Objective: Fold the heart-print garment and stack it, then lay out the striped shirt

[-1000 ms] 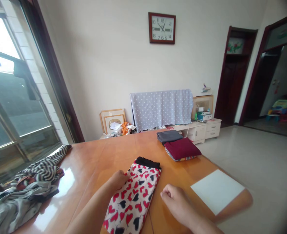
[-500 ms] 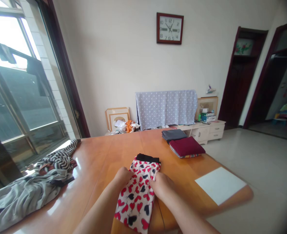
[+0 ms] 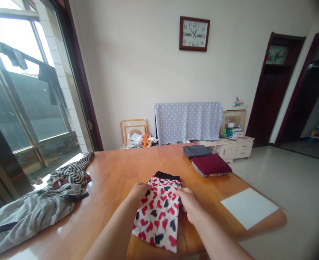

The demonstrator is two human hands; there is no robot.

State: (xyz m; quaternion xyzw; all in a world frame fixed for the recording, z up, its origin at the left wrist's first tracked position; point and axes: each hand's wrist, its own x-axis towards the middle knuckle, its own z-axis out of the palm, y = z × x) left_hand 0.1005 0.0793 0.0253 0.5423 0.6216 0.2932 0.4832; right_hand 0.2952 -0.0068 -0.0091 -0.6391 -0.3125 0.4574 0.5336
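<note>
White pants point(image 3: 159, 213) printed with red and black hearts lie folded in a narrow strip on the wooden table, their black waistband point(image 3: 168, 176) at the far end. My left hand point(image 3: 139, 190) pinches their left edge a little below the waistband. On the opposite edge, my right hand point(image 3: 188, 202) is closed with the thumb on top of the cloth and the fingers partly hidden under it. The near end of the pants lies toward me, between my forearms.
Folded maroon cloth point(image 3: 212, 164) and folded grey cloth point(image 3: 197, 151) sit at the table's far right. A white sheet point(image 3: 250, 208) lies near the right edge. Loose grey clothing point(image 3: 40, 207) and a striped garment point(image 3: 76, 169) are heaped at left.
Both hands have shifted slightly toward the waistband along the pants' edges. The near end of the pants has moved up and right in view. The camera has turned a little left.
</note>
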